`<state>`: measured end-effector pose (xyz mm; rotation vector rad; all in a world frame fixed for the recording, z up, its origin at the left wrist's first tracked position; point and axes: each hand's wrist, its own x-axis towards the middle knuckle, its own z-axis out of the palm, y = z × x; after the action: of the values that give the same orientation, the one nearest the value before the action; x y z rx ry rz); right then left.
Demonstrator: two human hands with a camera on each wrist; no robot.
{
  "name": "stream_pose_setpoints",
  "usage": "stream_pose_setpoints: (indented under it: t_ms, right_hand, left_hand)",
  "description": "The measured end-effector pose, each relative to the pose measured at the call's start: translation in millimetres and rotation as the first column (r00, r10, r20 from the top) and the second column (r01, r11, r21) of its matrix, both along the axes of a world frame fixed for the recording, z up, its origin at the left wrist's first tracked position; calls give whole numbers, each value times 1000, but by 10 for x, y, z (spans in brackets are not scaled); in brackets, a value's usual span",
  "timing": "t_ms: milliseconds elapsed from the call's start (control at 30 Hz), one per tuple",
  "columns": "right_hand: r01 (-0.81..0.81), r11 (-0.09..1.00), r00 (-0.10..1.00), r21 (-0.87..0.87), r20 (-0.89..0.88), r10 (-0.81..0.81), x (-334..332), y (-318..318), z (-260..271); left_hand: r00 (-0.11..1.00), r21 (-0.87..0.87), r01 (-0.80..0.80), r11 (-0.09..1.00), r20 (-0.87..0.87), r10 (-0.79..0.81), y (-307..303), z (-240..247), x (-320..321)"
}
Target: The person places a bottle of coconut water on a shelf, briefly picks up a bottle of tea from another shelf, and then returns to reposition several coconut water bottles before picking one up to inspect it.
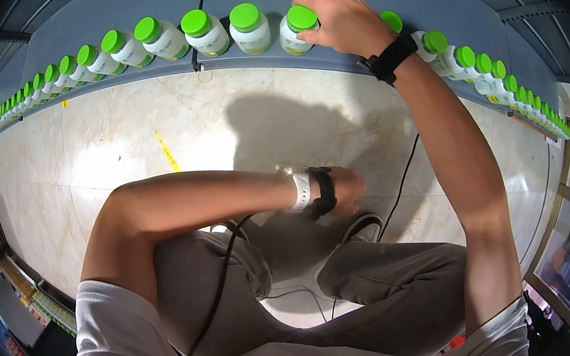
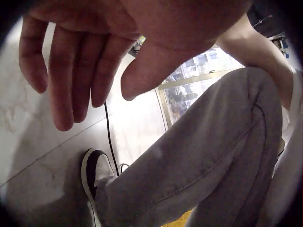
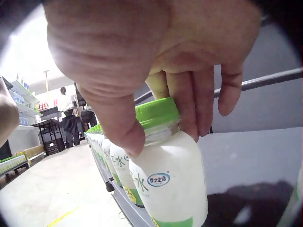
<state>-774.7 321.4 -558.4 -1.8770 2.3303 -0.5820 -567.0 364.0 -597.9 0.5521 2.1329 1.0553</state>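
So a smooth, round-shouldered white bottle (image 1: 293, 42) is being pinched by the right hand (image 1: 343, 20), thumb on one side of the green cap (image 3: 158, 113) and neck, a couple of fingers on the other, the outermost finger held apart from the rest. It's placed near the front edge of a flat, matte grey shelf (image 1: 97, 12), in line with a long curve of lookalike bottles (image 1: 251, 37) spread out on both sides; whether its base is touching the shelf can't really be made out. The body looks like glossy plastic, printed with green characters, a small oval logo (image 3: 158, 179) and a green band lower down, while the cap is a short, wide cylinder. The left hand (image 2: 118, 21) is left hanging loose, fingers slightly bent and a bit separated, well apart from the bottles, over the soft, creased grey trousers (image 2: 189, 156) and a dark shoe with a pale rim (image 2: 97, 168). Below, the floor (image 1: 148, 120) is covered in shiny, marbled pale tiles, crossed by a thin black cable (image 1: 401, 188) and marked with a narrow yellow strip (image 1: 167, 150)
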Motion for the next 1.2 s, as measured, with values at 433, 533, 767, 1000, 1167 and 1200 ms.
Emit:
stream_pose_setpoints:
  t_ms: [433, 533, 767, 1000, 1167, 1200]
  right_hand:
    - [174, 845, 985, 505, -71, -160, -575, 710, 573]
    - [195, 910, 981, 366, -69, -182, -572, 779, 249]
    - [139, 960, 989, 245, -75, -125, -390, 654, 345]
    - [88, 975, 995, 204, 26, -95, -289, 561, 315]
    - [114, 967, 991, 228, 42, -127, -249, 549, 361]
    - [117, 965, 990, 236, 49, -132, -244, 546, 367]
  left_hand:
    - [1000, -85, 12, 996, 23, -10, 86, -198, 54]
    - [994, -61, 103, 993, 49, -100, 72, -101, 25]
    - [999, -55, -21, 998, 39, 23, 40, -96, -3]
    - [998, -53, -19, 998, 58, 22, 50, -86, 7]
    - [998, -102, 7, 995, 61, -1, 50, -46, -24]
    - [998, -101, 2, 995, 61, 4, 53, -64, -17]
